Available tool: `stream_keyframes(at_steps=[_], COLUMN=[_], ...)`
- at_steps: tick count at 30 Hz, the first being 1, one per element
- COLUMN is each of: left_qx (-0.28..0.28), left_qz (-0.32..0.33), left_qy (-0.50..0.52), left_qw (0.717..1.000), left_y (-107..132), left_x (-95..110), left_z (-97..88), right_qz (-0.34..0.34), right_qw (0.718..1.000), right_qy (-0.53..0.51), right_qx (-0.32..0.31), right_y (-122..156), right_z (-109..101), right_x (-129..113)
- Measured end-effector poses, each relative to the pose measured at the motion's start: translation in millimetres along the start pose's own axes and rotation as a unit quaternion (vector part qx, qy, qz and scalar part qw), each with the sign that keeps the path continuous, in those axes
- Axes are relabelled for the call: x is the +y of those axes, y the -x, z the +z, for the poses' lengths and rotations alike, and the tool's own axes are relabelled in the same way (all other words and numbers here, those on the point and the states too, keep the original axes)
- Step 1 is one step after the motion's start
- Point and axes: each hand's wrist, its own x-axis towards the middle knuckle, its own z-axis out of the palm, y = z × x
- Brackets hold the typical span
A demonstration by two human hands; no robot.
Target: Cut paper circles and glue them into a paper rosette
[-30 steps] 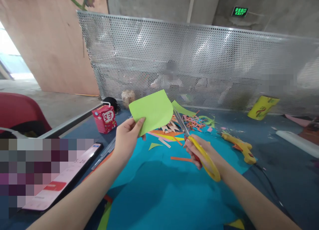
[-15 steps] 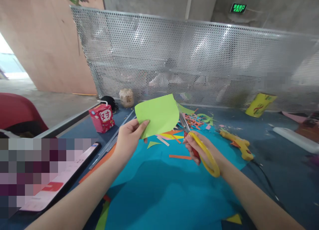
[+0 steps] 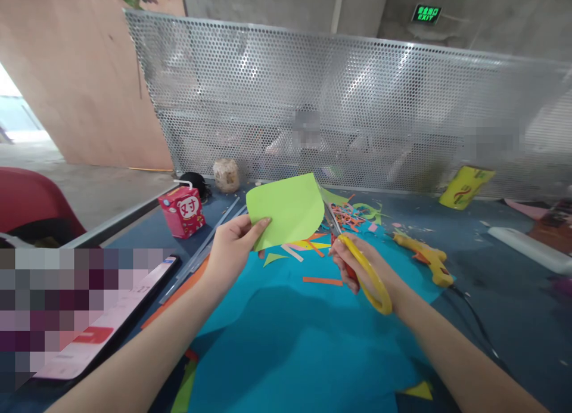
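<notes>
A light green sheet of paper [image 3: 286,210] with rounded corners is pinched at its lower left by my left hand [image 3: 235,240], thumb on top. My right hand [image 3: 357,264] is closed round the yellow and red handles of a pair of scissors [image 3: 373,288]. The blades point up and away, at the right edge of the green paper; part of them is hidden behind it. Beneath both hands spreads a large blue sheet [image 3: 286,353], with an orange strip [image 3: 322,280] and a small green scrap [image 3: 273,258] on it.
Coloured paper clippings [image 3: 351,215] are heaped beyond the scissors. A yellow glue gun [image 3: 426,258] with a cord lies to the right, near a yellow can [image 3: 466,188]. On the left are a red drink carton [image 3: 182,210], clear sticks [image 3: 196,252] and a phone [image 3: 111,323]. A perforated metal screen [image 3: 335,103] closes the back.
The green paper has shifted slightly right and down with my left hand. My right hand and the scissors have barely moved.
</notes>
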Motion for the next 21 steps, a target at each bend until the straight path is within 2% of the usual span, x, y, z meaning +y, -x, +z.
stream_keyframes(at_steps=[9, 16, 21], left_qx=[0.024, 0.058, 0.071], left_qz=[-0.004, 0.004, 0.014], left_qy=[-0.011, -0.048, -0.079], left_qw=[1.0, 0.997, 0.994], left_y=[-2.2, -5.1, -3.1], left_x=[-0.7, -2.0, 0.3], left_z=[-1.7, -4.5, -5.0], right_qz=[0.022, 0.049, 0.029], right_qw=[0.999, 0.999, 0.999], right_qy=[0.017, 0.019, 0.023], right_qx=[0.019, 0.004, 0.006], right_y=[-0.2, -3.3, -0.4], right_z=[-0.6, -0.4, -0.6], right_x=[-2.2, 0.5, -1.4])
